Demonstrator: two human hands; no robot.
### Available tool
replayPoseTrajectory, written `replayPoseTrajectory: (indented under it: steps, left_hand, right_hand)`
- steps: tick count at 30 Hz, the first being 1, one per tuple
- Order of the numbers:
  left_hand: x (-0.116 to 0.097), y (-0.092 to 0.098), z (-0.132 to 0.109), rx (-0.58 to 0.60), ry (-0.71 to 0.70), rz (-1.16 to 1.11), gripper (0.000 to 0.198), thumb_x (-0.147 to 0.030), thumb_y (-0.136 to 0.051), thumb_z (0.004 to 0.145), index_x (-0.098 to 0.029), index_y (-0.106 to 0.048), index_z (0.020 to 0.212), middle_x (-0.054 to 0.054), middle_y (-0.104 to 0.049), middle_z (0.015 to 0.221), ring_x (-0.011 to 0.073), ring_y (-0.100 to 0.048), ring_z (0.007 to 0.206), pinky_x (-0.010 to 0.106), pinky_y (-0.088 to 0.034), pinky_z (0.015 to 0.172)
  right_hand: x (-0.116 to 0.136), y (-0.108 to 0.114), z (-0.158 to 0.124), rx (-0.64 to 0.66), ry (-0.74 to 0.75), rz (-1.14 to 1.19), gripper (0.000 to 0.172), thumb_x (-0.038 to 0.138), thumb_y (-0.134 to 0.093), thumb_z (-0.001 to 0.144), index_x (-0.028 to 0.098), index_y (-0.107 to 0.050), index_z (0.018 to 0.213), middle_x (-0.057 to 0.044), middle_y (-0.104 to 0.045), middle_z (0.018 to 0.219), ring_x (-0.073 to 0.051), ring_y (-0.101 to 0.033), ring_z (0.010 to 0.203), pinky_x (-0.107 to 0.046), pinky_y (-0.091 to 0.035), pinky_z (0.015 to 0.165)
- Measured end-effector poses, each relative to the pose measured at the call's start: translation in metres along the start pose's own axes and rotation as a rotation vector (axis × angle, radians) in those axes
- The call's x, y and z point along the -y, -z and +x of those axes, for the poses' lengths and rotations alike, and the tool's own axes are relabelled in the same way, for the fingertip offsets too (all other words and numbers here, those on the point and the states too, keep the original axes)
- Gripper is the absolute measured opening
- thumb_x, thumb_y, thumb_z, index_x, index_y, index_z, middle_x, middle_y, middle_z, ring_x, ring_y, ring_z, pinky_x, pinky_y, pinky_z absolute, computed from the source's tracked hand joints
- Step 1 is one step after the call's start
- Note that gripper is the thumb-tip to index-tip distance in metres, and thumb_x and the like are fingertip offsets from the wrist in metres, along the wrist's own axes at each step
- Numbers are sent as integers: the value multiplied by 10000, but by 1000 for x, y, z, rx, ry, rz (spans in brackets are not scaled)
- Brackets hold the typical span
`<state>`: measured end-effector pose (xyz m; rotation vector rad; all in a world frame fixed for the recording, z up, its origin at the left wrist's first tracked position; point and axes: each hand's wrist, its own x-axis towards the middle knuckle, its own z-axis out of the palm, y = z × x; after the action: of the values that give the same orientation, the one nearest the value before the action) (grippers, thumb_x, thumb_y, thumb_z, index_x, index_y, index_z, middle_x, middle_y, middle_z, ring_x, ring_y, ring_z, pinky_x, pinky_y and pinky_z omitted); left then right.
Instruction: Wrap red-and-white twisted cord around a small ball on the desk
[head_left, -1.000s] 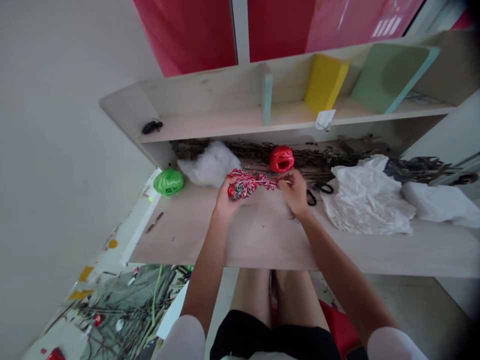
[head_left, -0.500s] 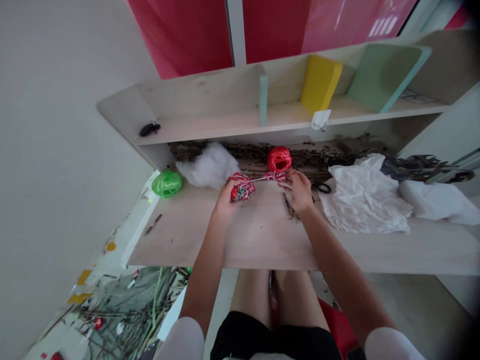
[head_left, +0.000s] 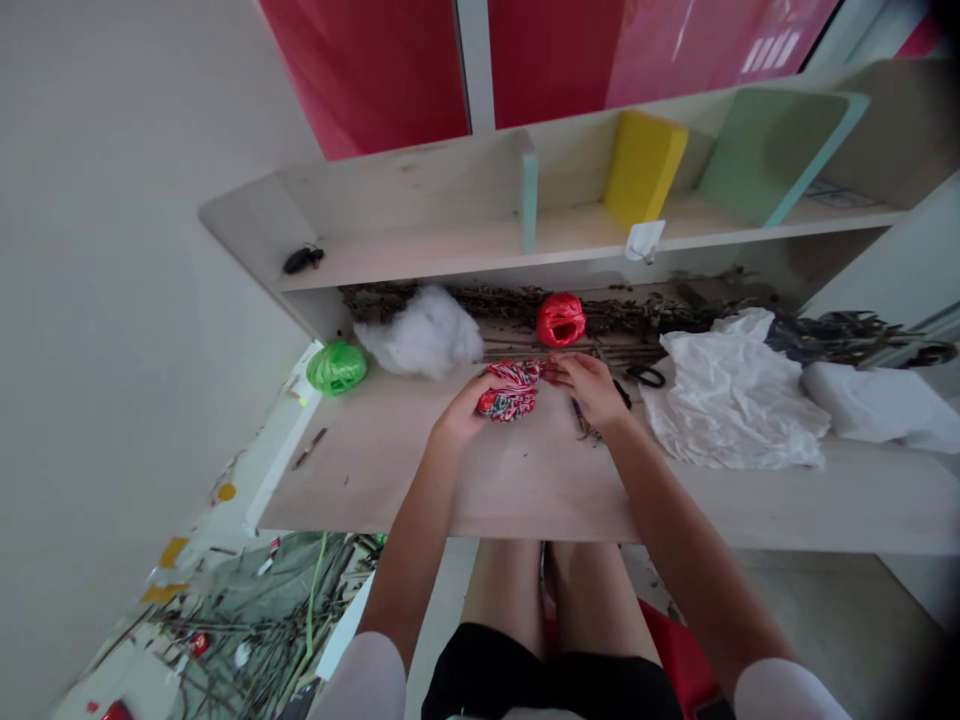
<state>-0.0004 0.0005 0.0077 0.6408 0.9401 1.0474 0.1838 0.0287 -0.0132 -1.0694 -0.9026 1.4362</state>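
Note:
My left hand [head_left: 466, 408] is closed around a small patterned cloth bundle [head_left: 511, 392] in red, white and green, held just above the desk. My right hand [head_left: 589, 388] pinches the gathered right end of the same cloth, its fingers close to the left hand. What fills the bundle is hidden. Behind the hands sit a ball of red plastic twine [head_left: 561, 320] and a white clump of stuffing [head_left: 427, 335]. Black-handled scissors [head_left: 645, 376] and a thin dark pen-like tool [head_left: 579, 415] lie beside my right hand.
A green twine ball [head_left: 336, 368] rests at the desk's left end, with a slim pen-like tool [head_left: 309, 448] nearer me. Dried stalks [head_left: 622, 312] run along the back. Crumpled white paper [head_left: 739, 400] lies right. A shelf [head_left: 420, 245] overhangs the desk; more stalks [head_left: 262, 620] cover the floor left.
My right hand has moved left toward my left hand, and the cloth stretched between them has drawn together. My left hand has shifted slightly right and down with the bundle.

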Motion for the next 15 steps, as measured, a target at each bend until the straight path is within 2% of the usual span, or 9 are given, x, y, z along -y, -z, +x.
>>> replayPoseTrajectory:
  steps: [6,8,11,15]
  left_hand:
    - [-1,-3,-5,27,74,-40,266,-153,-596,585,-129,-702,827,88,-756,855,271,-705,907,393,-549,860]
    - [0,-1,-6,55,100,-46,285,-144,-580,579,-126,-703,835,88,-757,840,277,-710,892,401,-551,853]
    - [1,-1,-6,38,98,-49,263,-136,-575,561,-125,-701,792,82,-753,789,286,-714,866,398,-560,830]
    - [-1,-3,-6,24,101,-40,246,-122,-593,555,-123,-697,777,79,-747,761,275,-715,861,381,-566,818]
  right_hand:
    - [8,-1,-1,45,-91,201,146,342,-669,702,239,-585,764,3,-663,684,-174,-644,691,-336,-539,698]
    - [9,-4,-4,82,-124,190,136,328,-667,683,239,-606,766,3,-660,678,-172,-624,668,-316,-519,654]
    - [8,-8,-7,119,-148,82,124,336,-663,663,231,-613,706,-10,-649,652,-177,-599,631,-307,-485,603]
    - [5,-10,-7,-10,-70,-33,170,368,-680,625,220,-615,677,7,-618,634,-144,-551,595,-272,-447,570]
